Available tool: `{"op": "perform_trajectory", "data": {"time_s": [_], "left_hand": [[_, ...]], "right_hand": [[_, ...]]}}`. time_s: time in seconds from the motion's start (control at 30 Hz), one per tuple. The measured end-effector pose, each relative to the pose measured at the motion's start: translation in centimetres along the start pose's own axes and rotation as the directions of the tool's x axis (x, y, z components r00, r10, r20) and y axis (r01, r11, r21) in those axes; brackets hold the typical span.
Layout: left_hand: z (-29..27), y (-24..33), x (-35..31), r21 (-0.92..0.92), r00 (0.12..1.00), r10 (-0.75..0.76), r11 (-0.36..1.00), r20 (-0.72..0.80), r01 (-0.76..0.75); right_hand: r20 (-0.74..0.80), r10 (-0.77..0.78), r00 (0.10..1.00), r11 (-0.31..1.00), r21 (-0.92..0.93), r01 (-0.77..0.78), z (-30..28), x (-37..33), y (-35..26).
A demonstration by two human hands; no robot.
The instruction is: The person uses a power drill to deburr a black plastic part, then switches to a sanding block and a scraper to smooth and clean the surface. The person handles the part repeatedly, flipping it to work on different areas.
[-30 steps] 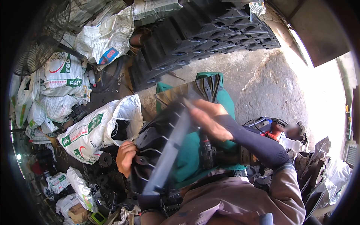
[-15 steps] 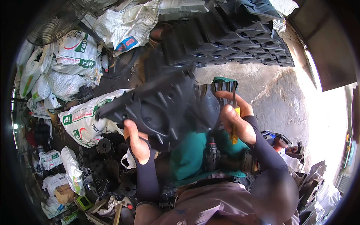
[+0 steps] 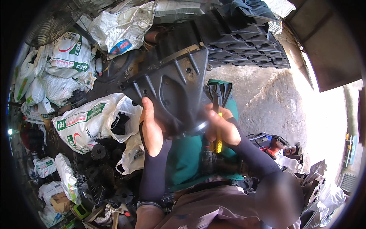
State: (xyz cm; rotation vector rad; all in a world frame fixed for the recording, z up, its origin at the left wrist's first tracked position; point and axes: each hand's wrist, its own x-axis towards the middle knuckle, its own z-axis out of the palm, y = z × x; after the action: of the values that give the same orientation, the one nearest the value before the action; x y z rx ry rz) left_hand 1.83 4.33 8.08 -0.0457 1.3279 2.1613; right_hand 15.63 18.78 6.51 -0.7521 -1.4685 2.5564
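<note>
I hold a large black moulded plastic part with raised ribs up in front of me, its ribbed side facing me. My left hand grips its lower left edge. My right hand is at its lower right edge, and its fingers are also closed around a yellow utility knife that points down. Below the part lies a green cloth over my lap, with a dark tool body resting on it.
A tall stack of black plastic parts stands at the back. White printed sacks pile up on the left, one holding black pieces. Small black round parts lie lower left. A fan sits upper left. Red-and-blue tool at right.
The black part has been raised and turned, from edge-on to flat with its ribbed face toward me. Both hands shifted to its lower edges.
</note>
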Motion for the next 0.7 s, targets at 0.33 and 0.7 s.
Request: {"op": "perform_trajectory", "data": {"time_s": [0.33,0.7], "left_hand": [[1.2,-1.6,-0.4,0.298,0.852,0.421,0.894,-0.311,-0.334],[-2.4,-2.4,0.5,0.575,0.434,0.899,0.327,0.054,-0.750]], "right_hand": [[0.066,-0.053,0.996,0.999,0.012,0.052,-1.0,0.7,-0.2],[0.318,-0.018,0.948,0.627,-0.735,0.258,-1.0,-2.4,-0.6]]}}
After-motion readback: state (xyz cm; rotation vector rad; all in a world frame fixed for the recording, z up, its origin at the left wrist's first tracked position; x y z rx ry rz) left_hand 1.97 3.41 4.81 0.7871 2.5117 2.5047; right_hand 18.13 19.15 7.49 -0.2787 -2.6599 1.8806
